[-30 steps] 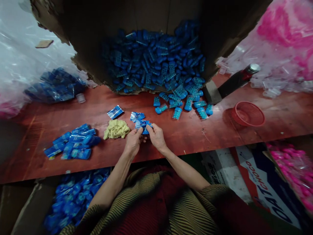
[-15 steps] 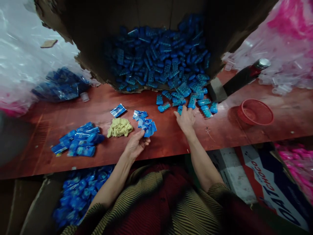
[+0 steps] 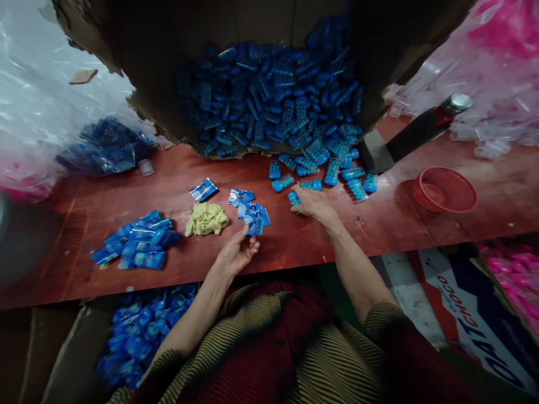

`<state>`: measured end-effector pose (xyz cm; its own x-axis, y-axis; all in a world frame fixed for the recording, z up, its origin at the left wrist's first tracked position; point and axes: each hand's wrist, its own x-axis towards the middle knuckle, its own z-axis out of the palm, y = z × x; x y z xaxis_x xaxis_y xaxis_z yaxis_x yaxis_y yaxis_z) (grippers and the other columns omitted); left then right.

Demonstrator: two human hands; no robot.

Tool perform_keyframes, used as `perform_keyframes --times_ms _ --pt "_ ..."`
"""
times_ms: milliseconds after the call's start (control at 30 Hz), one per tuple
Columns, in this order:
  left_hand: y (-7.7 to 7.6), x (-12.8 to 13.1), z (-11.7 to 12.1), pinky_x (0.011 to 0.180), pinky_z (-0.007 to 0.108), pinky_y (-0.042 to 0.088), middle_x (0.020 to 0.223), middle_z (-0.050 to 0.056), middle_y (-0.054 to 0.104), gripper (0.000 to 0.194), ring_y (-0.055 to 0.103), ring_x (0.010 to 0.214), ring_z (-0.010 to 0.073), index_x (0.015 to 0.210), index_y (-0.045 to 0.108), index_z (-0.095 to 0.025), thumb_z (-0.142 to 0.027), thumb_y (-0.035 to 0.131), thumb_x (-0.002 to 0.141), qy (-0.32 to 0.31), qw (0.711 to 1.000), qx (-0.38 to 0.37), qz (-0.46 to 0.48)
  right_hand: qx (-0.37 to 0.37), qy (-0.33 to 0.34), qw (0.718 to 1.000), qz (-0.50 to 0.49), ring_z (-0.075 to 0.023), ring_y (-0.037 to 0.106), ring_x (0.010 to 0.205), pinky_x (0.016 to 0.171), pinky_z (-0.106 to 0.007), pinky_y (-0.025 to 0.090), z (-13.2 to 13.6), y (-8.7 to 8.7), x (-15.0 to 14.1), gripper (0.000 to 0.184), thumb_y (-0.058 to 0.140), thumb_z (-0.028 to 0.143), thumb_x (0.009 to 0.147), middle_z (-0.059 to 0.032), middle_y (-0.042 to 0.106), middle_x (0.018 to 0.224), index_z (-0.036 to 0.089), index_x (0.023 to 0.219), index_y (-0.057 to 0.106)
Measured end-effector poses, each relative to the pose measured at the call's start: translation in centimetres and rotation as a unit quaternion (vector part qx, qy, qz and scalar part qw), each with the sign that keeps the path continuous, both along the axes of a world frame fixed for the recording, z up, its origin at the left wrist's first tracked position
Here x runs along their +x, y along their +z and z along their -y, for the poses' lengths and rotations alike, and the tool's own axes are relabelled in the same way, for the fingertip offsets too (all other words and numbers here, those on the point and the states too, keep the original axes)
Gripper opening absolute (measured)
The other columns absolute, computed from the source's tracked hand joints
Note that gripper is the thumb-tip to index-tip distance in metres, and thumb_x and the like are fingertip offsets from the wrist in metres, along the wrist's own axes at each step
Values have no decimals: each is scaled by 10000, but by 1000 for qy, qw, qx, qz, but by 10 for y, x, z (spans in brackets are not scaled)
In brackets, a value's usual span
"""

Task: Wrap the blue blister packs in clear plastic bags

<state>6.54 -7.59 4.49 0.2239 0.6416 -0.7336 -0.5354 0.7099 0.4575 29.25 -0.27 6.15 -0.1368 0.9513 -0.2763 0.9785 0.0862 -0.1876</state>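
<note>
My left hand (image 3: 238, 252) is closed at the table's front edge, thumb and fingers pinching a flat printed blue wrapper (image 3: 255, 226). Other flat blue wrappers (image 3: 240, 197) lie just beyond it. My right hand (image 3: 316, 205) reaches over the table, its fingers around a small clear bottle (image 3: 293, 198) with a blue cap and blue beads inside. Several similar bottles (image 3: 332, 171) lie loose beyond this hand. A crumpled yellowish cloth (image 3: 207, 219) rests left of the wrappers, with one separate blue wrapper (image 3: 204, 190) behind it.
An open, torn cardboard box (image 3: 147, 67) full of blue bottles (image 3: 269, 95) stands at the back. Wrapped blue packs (image 3: 138, 241) are heaped at left. At right are a red plastic basket (image 3: 444, 191) and a dark bottle-shaped object (image 3: 421, 134). Below the table, a box (image 3: 63, 348) holds blue packs.
My right hand has moved left and slightly toward me from the loose bottles, and a bottle now shows in its fingers. My left hand stays nearly in place with the wrapper.
</note>
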Motion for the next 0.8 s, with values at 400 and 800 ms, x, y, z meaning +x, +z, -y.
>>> perform_keyframes --times_ms 400,800 --pt "1 6 0 403 152 421 473 -26 506 219 530 450 81 664 535 -169 -312 642 790 41 999 -15 -16 50 -225 908 -349 -138 529 595 550 -254 404 12 -49 1 386 618 422 690 28 539 717 191 963 475" --pt "-9 7 4 517 205 432 541 -51 531 296 492 508 80 637 581 -160 -414 732 627 34 940 242 -240 147 -114 955 -231 -245 564 984 806 -348 430 45 7 -30 332 494 397 879 -99 613 1081 229 1140 614"
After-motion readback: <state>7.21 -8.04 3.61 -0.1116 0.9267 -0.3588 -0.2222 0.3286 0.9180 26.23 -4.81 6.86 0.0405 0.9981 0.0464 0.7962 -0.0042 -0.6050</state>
